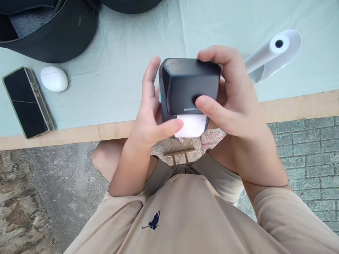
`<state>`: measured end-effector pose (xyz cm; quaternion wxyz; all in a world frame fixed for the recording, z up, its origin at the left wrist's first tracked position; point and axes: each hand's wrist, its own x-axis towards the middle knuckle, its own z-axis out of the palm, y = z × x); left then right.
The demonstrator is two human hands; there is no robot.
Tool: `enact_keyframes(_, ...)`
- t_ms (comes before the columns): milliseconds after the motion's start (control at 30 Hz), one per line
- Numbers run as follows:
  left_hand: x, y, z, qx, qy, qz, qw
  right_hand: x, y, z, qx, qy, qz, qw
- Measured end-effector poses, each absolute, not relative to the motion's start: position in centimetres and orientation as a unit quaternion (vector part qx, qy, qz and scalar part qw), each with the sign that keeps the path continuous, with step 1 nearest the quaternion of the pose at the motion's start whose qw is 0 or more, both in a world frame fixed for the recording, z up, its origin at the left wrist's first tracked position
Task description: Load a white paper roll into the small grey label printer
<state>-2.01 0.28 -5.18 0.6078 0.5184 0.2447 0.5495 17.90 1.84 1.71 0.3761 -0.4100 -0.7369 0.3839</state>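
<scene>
A black label printer (pixel 190 83) marked NIIMBOT is held between both hands, above the table's front edge. A white label (pixel 191 126) shows at its lower end. My left hand (pixel 155 116) grips the printer's left side, its thumb resting on the label's left part. Around the right side is my right hand (pixel 230 91), with a finger on the top edge and the thumb on the front face beside the lettering. The fingers behind the printer are mostly hidden.
A partly unrolled white paper roll (pixel 261 56) lies on the table (pixel 119 81) at the right. At the left are a black phone (pixel 25 102), a white rounded case (pixel 54 78) and an open black zipped bag (pixel 66 38). Another black object (pixel 131 4) sits at the top edge.
</scene>
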Motion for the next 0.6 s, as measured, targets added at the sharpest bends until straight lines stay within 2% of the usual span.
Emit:
enact_keyframes(267, -1.5, -0.8, -2.1, 0.442, 0.374, 0.522, 0.627, 17.7, 1.8, 1.2, -0.367, -0.718, 0.464, 0.368)
enact_keyframes(467, -1.6, -0.6, -2.4, 0.443, 0.362, 0.52, 0.634, 17.4, 1.9, 0.3, -0.365, -0.72, 0.413, 0.421)
enact_keyframes(600, -1.6, -0.7, -2.4, 0.441, 0.327, 0.535, 0.642, 17.5, 2.0, -0.1, -0.345, -0.72, 0.425, 0.426)
